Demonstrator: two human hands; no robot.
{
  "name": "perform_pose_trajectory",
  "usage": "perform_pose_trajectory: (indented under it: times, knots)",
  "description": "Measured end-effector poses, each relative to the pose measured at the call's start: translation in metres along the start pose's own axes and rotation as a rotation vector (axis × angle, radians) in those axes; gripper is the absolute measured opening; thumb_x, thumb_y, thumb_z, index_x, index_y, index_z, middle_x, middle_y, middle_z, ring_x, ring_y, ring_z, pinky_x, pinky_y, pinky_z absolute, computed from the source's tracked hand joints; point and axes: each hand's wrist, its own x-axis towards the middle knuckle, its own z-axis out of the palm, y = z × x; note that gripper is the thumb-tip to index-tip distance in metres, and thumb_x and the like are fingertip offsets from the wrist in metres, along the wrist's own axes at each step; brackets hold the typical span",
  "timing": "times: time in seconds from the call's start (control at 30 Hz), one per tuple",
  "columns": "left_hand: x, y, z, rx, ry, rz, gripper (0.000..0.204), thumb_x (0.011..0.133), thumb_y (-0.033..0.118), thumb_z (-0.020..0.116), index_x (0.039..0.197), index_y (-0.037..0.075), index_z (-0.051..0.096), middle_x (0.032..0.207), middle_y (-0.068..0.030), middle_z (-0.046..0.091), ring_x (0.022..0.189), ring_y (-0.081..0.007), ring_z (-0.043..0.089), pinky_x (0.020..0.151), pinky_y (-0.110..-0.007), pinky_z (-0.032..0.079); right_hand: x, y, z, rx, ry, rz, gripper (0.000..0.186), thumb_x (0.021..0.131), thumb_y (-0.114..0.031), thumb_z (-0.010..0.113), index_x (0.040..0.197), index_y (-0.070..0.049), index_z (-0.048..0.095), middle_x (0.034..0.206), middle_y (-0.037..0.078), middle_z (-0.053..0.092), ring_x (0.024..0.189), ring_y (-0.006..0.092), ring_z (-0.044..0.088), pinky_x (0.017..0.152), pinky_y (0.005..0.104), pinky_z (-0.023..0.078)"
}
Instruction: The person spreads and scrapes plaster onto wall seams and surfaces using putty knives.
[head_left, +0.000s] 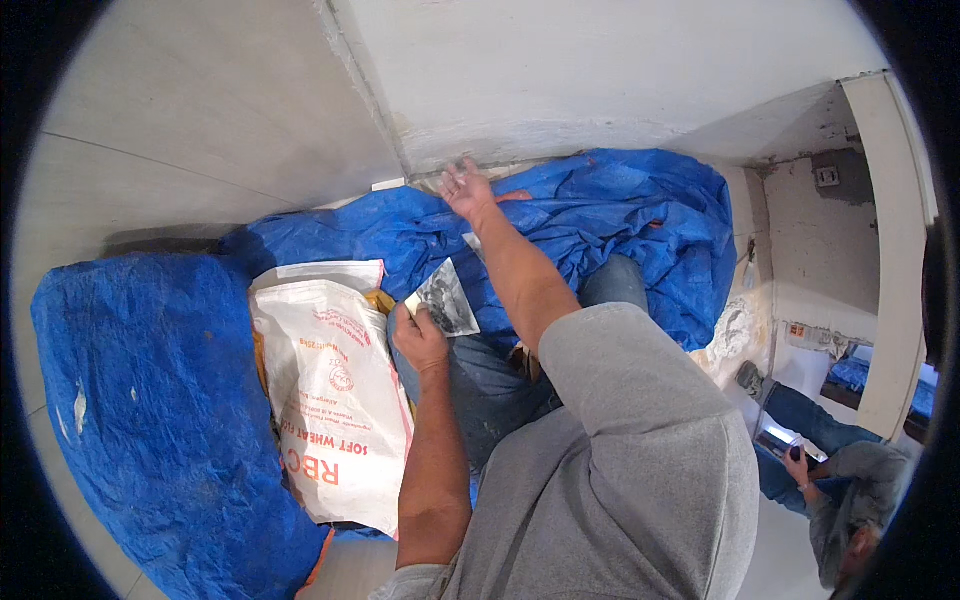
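Observation:
My left hand (422, 338) is closed on a thin, mottled grey-and-white sheet (446, 296) with a pointed corner, held above my jeans-clad leg. My right hand (467, 190) reaches out to the foot of the white wall (540, 80), fingers apart and slightly curled; whether the fingertips touch the wall is unclear. A crumpled blue tarp (640, 200) lies just below and around that hand. Beside my left forearm lies a white woven sack (330, 400) with red printing.
More blue tarp (150, 410) covers the left. A pale panel (200, 100) meets the wall in a corner. At right are a white frame (880, 250) and a wall socket (826, 176); at lower right a person (850, 480) in jeans holds a small lit device.

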Motion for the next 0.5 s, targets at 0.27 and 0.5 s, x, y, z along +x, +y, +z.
perform_pose_trajectory:
  times: [0.27, 0.5]
  knots:
    - [-0.002, -0.001, -0.001, -0.023, 0.039, -0.007, 0.021, 0.089, 0.016, 0.056, 0.087, -0.004, 0.059, 0.074, -0.0221, 0.065, 0.064, -0.0356, 0.063, 0.063, -0.044, 0.048, -0.011, 0.0, 0.005, 0.004, 0.011, 0.036, 0.066, 0.1, -0.007, 0.043, 0.156, -0.038, 0.025, 0.147, 0.007, 0.045, 0.131, 0.0269, 0.045, 0.107, 0.0495, 0.039]
    - [0.001, -0.01, 0.003, -0.027, 0.051, 0.043, 0.02, 0.09, 0.016, 0.056, 0.085, -0.003, 0.057, 0.069, -0.0203, 0.063, 0.058, -0.0288, 0.06, 0.058, -0.041, 0.046, -0.01, 0.001, 0.005, -0.03, -0.015, -0.026, 0.073, 0.097, 0.0, 0.039, 0.157, -0.039, 0.024, 0.15, 0.009, 0.042, 0.139, 0.0287, 0.037, 0.11, 0.0497, 0.036]
